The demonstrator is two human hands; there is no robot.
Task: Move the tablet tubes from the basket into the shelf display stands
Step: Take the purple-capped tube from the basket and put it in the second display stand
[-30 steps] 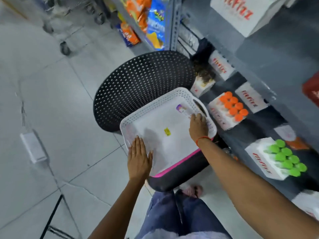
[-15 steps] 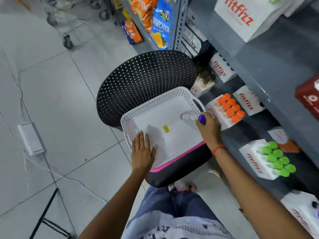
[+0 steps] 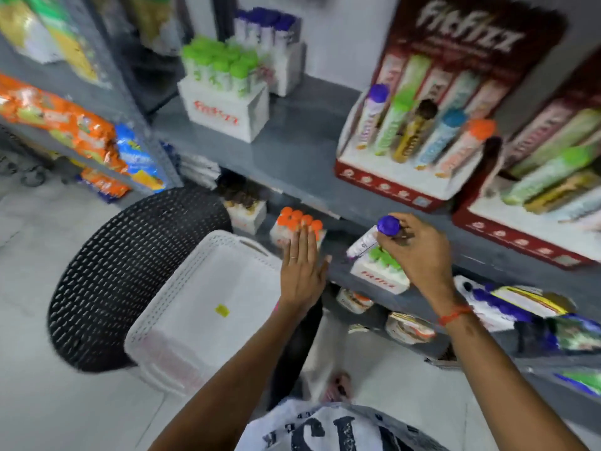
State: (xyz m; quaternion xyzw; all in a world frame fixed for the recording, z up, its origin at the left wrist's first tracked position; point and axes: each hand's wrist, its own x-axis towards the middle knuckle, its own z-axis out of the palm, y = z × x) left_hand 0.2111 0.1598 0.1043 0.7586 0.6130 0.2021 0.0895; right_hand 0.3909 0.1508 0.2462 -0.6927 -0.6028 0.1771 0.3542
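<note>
Your right hand [image 3: 419, 252] grips the purple-capped tablet tube [image 3: 370, 239] near its cap, lifted clear of the white basket [image 3: 182, 288], which looks bare apart from a yellow sticker. The tube slants, cap up toward you, base down and left, hanging above the green-capped stand [image 3: 380, 271] on the lower shelf. The purple-capped stand [image 3: 276, 53] sits up and to the left on the higher shelf, well apart, so swing that way and bring the tube upright. Your left hand [image 3: 302, 271] hovers flat and empty over the basket's far rim.
</note>
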